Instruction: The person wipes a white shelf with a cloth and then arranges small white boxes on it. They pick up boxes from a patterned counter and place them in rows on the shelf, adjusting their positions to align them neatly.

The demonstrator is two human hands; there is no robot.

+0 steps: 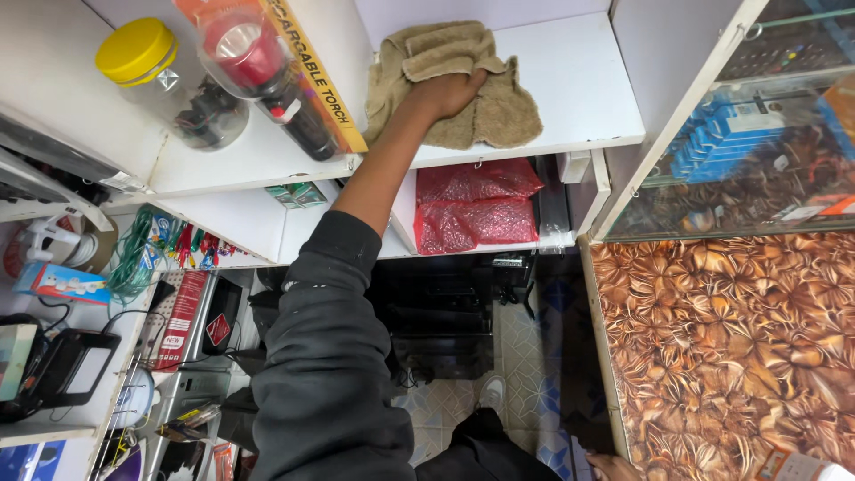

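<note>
My left hand (448,93) reaches up onto a white shelf (579,80) and presses into a crumpled tan towel cloth (499,116), fingers bunched in its folds. The dark grey sleeve (321,356) runs down from it to the bottom of the view. Only a few fingers of my right hand (611,466) show at the bottom edge. They rest by the edge of a counter with a brown flower-patterned top (730,356). What they hold, if anything, is hidden.
Left of the cloth lie a packaged red torch (267,71) and a clear jar with a yellow lid (169,80). Red plastic bags (472,209) fill the shelf below. A glass cabinet (757,151) stands at right. Cables and boxes crowd the left shelves. The floor is tiled (525,374).
</note>
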